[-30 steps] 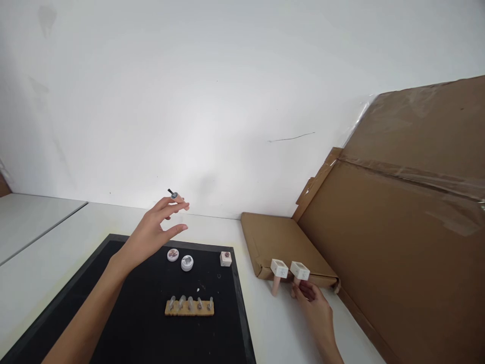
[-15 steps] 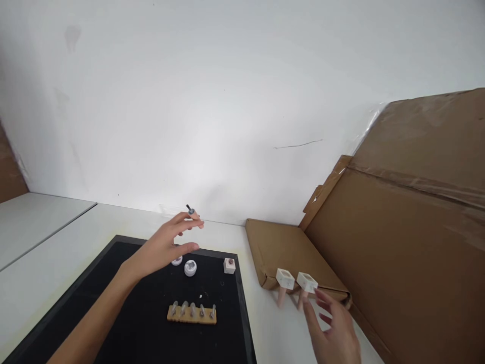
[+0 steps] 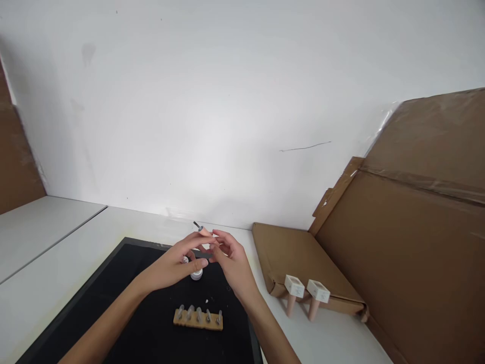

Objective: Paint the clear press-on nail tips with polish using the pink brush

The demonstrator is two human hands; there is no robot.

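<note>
Above the black mat (image 3: 151, 303), my left hand (image 3: 182, 263) holds a nail polish brush (image 3: 204, 232) between its fingers. The brush has a pink cap handle, and its dark bristles point up and to the left. My right hand (image 3: 231, 255) meets it from the right, its fingertips pinched on the lower end of the cap. Under the hands, a small round white jar (image 3: 196, 275) is partly covered, and another behind it barely shows. Nearer to me lies a wooden strip (image 3: 198, 324) bearing several clear nail tips.
Two white square nail polish bottles (image 3: 294, 286) with pink caps pointing down stand at the right, against a flat cardboard box (image 3: 299, 255). A tall cardboard panel (image 3: 417, 227) borders the right side. Behind the table rises a white wall (image 3: 189, 126).
My right hand has come left from beside the two bottles to the brush in my left hand. It now hides the small square bottle on the mat. The view has shifted slightly.
</note>
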